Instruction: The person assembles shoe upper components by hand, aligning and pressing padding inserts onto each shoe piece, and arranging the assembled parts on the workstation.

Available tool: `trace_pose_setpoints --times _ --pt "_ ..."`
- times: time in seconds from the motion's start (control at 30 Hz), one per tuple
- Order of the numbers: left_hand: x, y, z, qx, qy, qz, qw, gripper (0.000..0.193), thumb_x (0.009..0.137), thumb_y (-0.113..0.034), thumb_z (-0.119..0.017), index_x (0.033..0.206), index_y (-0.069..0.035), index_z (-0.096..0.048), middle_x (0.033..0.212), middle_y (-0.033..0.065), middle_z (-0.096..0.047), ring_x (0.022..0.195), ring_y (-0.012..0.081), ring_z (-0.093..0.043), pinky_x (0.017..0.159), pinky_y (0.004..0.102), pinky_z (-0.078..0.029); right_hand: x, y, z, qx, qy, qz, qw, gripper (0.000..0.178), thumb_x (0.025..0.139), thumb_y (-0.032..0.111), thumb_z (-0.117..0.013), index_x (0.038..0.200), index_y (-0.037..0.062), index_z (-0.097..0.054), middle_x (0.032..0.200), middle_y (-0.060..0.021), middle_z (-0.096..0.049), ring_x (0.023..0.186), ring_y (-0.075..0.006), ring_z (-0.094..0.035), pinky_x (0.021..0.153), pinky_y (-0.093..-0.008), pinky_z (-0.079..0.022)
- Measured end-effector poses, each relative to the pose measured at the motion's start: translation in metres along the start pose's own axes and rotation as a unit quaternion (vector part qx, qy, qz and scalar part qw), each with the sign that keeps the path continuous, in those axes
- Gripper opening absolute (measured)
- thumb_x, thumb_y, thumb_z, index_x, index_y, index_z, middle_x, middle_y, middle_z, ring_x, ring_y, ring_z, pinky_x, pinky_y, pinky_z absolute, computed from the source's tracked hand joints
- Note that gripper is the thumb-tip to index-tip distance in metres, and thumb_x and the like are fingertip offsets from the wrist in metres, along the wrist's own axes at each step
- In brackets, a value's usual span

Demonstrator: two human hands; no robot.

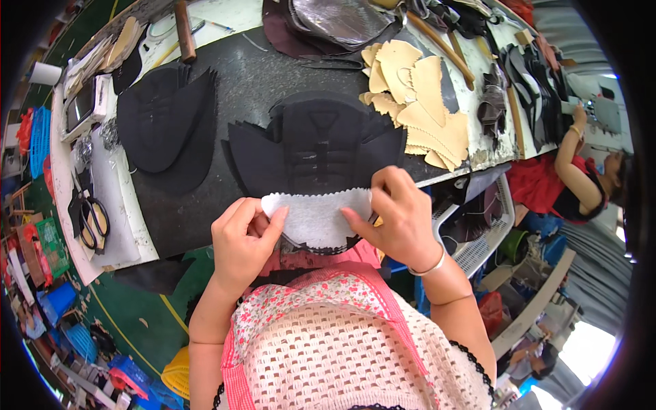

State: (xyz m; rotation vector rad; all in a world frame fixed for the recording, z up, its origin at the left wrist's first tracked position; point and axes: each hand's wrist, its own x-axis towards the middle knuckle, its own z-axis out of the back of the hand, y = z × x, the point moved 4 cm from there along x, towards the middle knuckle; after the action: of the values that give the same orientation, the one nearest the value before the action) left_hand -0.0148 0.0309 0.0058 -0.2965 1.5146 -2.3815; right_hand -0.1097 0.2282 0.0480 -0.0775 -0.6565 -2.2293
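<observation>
Between my two hands, at the table's near edge, is a light grey fabric piece [316, 217] with a zigzag-cut edge. My left hand [247, 229] pinches its left end, thumb on top. At the other end my right hand [396, 212] grips it between thumb and fingers. Dark material with a jagged edge shows just under the grey piece. Right beyond my hands lies a stack of black shaped fabric pieces [318, 143] with moulded ridges. Farther left rests another pile of black rounded pieces [167, 126].
Tan zigzag-edged pieces [424, 102] lie at the right. Black-handled scissors [92, 219] are on the left edge, and a hammer [183, 31] stands out at the back. A white basket [488, 239] adjoins the table at right. Another person [570, 171] works at far right.
</observation>
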Motion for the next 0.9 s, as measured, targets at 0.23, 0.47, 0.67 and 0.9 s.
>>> trace_pose_setpoints --times 0.23,0.47,0.67,0.9 --pt "0.015 -0.016 -0.009 0.189 0.034 -0.119 0.974 0.023 0.076 -0.016 -0.073 0.071 -0.003 -0.054 0.061 0.0061 -0.046 0.051 0.0204 -0.047 0.046 0.0327 -0.039 0.02 -0.14 0.02 -0.175 -0.151 -0.201 0.952 0.031 0.079 0.027 -0.072 0.077 -0.0017 -0.059 0.076 -0.0152 -0.056 0.072 -0.0293 -0.055 0.066 -0.0387 -0.044" --pt "0.02 -0.023 0.023 0.261 -0.013 -0.124 0.957 0.036 0.068 -0.034 -0.077 0.06 -0.009 -0.052 0.064 0.0067 -0.053 0.06 0.0264 -0.055 0.052 0.0378 -0.045 0.04 -0.194 0.0 -0.161 -0.132 -0.238 0.949 0.047 0.078 0.028 -0.072 0.107 -0.0047 -0.057 0.102 -0.0228 -0.059 0.098 -0.0388 -0.054 0.088 -0.0434 -0.042" --pt "0.029 0.003 0.066 0.225 -0.158 -0.127 0.953 0.037 0.074 -0.036 -0.074 0.072 -0.008 -0.05 0.072 0.0052 -0.05 0.071 0.0243 -0.056 0.06 0.0351 -0.047 0.016 -0.218 -0.006 -0.021 -0.168 -0.297 0.94 0.026 0.086 0.018 -0.062 0.084 -0.0012 -0.045 0.071 -0.0119 -0.049 0.066 -0.0266 -0.047 0.065 -0.0384 -0.042" --pt "0.043 0.082 0.103 0.449 -0.255 -0.06 0.855 0.039 0.074 -0.02 -0.07 0.101 0.002 -0.053 0.103 0.0192 -0.053 0.106 0.0352 -0.051 0.092 0.0392 -0.043 0.002 -0.241 0.001 0.493 -0.198 -0.301 0.792 0.013 0.088 0.006 -0.057 0.101 0.002 -0.059 0.092 -0.0066 -0.061 0.08 -0.0185 -0.056 0.075 -0.0329 -0.048"
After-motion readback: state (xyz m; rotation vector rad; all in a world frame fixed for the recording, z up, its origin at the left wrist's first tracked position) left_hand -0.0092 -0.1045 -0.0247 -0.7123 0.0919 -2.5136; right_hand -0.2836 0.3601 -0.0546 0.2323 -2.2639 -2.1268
